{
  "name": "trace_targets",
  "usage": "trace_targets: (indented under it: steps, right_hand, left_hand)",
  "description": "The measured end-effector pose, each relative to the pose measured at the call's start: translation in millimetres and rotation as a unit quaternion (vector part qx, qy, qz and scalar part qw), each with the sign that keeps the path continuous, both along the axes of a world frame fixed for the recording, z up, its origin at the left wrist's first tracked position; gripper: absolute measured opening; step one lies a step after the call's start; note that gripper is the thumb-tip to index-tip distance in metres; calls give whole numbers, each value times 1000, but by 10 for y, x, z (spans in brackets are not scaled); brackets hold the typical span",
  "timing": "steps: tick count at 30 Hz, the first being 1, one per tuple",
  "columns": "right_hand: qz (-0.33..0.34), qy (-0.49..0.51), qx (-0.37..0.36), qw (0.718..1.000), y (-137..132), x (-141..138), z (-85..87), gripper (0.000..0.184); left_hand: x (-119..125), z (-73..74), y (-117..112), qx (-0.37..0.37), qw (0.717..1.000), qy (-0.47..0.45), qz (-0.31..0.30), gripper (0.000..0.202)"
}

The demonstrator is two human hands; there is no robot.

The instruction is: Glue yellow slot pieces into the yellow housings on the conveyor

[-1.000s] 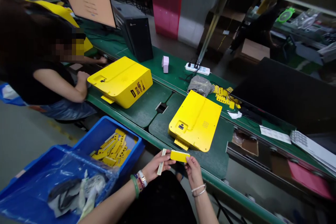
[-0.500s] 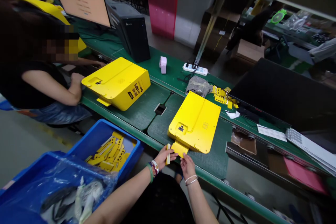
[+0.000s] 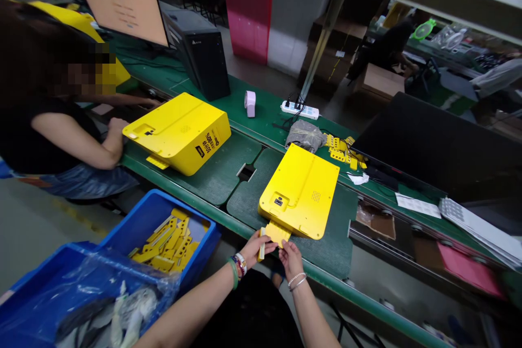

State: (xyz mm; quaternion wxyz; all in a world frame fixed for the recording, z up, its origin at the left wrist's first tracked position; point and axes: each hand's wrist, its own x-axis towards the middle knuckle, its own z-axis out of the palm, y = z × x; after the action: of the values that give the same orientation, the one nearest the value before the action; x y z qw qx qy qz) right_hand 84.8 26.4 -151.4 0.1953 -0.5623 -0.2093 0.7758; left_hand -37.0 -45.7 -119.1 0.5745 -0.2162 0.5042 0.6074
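A yellow box-shaped housing (image 3: pixel 304 187) lies on a dark green pallet, with a socket recess and a small speaker grille on its upper face. From its near edge sticks out a flat yellow plate (image 3: pixel 278 232). My left hand (image 3: pixel 252 249) is closed around a small yellow-and-white strip (image 3: pixel 261 250), its fingertips at the plate's left side. My right hand (image 3: pixel 291 259) pinches the plate's near right corner between thumb and fingers. How far the plate reaches under the housing is hidden.
A second yellow housing (image 3: pixel 179 130) stands left, near a co-worker's arm (image 3: pixel 77 138). Below is a blue bin (image 3: pixel 153 196) of yellow strips, beside a plastic-lined blue bin (image 3: pixel 44 277). Behind are a computer tower (image 3: pixel 202 54), power strip (image 3: pixel 299 110) and dark monitor (image 3: pixel 420 147).
The camera view has shifted slightly, so the scene sits a little further left. Both hands keep nearly the same hold at the plate.
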Motion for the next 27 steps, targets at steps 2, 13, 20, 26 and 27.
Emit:
trace_targets:
  steps: [2,13,20,26,27]
  right_hand:
    - [6,0,4,1000,8,21,9,31]
    - [9,-11,5,1000,161,-53,77,18]
    - [18,-20,-9,1000,151,-33,61,16]
    - [45,-30,6,999,194,-31,66,17]
    - [47,-33,16,998,223,-40,67,16]
  left_hand:
    - [11,15,-17,-3,1000,1,-1,31]
    - [5,-6,56,13,1000,24,6,29]
    - [34,-29,74,7,999,39,26,34]
    - [66,-15,141,16,996,53,65,26]
    - [64,-19,168,18,996,55,70,27]
